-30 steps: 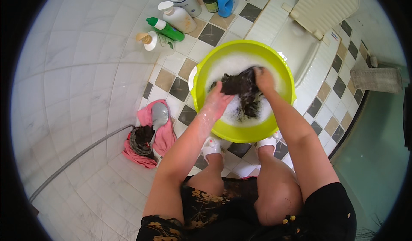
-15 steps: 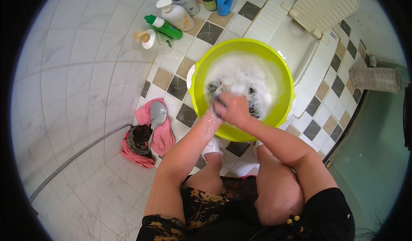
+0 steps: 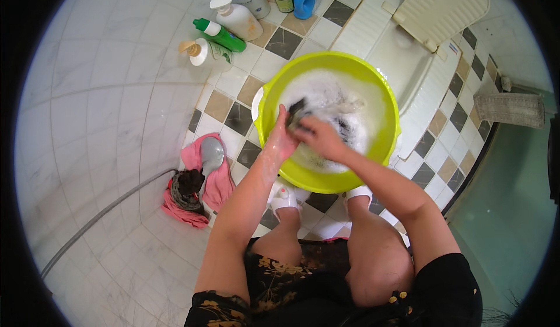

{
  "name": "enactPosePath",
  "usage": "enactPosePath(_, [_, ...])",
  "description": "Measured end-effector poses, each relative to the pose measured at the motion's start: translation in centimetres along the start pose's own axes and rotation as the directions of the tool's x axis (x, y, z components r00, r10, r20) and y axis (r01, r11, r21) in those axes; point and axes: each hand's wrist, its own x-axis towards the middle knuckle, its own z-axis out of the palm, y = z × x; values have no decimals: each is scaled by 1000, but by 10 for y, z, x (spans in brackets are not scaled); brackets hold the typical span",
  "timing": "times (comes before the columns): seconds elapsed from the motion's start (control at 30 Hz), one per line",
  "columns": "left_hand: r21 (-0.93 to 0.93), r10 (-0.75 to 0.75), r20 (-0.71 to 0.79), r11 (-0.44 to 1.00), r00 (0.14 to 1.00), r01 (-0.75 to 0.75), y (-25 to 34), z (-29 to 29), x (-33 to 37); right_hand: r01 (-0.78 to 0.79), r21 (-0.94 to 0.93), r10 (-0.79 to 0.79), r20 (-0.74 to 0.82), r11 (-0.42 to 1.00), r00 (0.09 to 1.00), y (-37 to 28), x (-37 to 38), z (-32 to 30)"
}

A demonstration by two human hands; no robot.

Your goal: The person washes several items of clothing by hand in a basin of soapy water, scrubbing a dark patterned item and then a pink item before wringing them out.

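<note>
The person's left hand (image 3: 283, 139) is at the left side of a round, lime-green plastic basin (image 3: 389, 159), its thumb raised and its fingers partly curled around a bunched, dark, wet piece of cloth (image 3: 296, 112). The right hand (image 3: 319, 138) meets it from the other side, its fingers bent in and closed on the same cloth; their tips are slightly blurred and partly hidden. The cloth is held between the two hands, just above thick white suds (image 3: 326, 85), where more dark, soaked fabric (image 3: 344, 130) shows through the foam near the right hand. The basin stands on a checkered floor of white, beige and dark grey tiles (image 3: 238, 118), in front of the person's white slippers (image 3: 283, 197). To the left, a silver-grey shower head (image 3: 212, 153) lies on a crumpled pink cloth (image 3: 219, 188), beside a dark brown and grey bundle of fabric (image 3: 188, 188). Farther up, a green bottle with a white band (image 3: 224, 37) stands among pump bottles, and a ribbed, cream-coloured plastic washboard (image 3: 444, 13) leans beyond the basin at the upper right.
</note>
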Motion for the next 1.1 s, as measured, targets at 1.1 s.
enactPosePath(1.1, [725,383,521,273,763,-633,-13,142,-157,-26,927,215,-60,374,975,-282,-91,-146])
